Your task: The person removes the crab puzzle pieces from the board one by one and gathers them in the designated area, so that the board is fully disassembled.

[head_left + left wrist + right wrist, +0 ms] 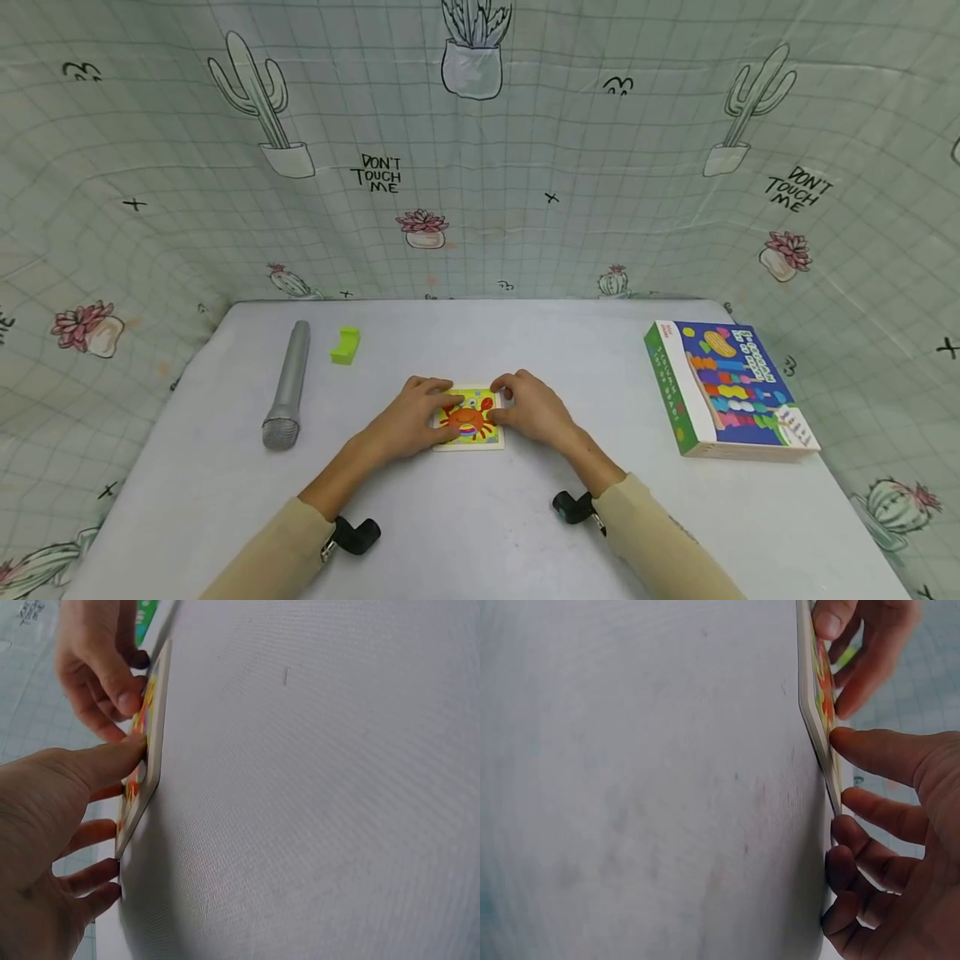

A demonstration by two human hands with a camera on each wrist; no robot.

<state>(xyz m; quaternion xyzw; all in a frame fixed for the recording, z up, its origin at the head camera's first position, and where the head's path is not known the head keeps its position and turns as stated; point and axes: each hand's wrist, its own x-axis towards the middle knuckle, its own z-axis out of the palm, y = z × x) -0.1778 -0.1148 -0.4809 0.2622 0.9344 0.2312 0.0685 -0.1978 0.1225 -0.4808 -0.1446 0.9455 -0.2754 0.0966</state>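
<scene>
A small square crab picture board (469,427), yellow and orange with a pale border, lies flat on the white table (480,533). My left hand (412,417) rests at its left side, thumb and fingertips on the picture. From the other side my right hand (536,408) touches the board's right part, its index fingertip by the far corner and its thumb on the picture. In the left wrist view the left thumb (112,761) presses the board's face near its edge. The right wrist view shows the right thumb (877,750) likewise on top, the other fingers along the side.
Toward the left lies a grey microphone (288,387), with a lime-green block (346,345) near it. A blue and green game box (731,387) sits at the right. Behind the table hangs a gridded cloth (480,150) printed with cacti.
</scene>
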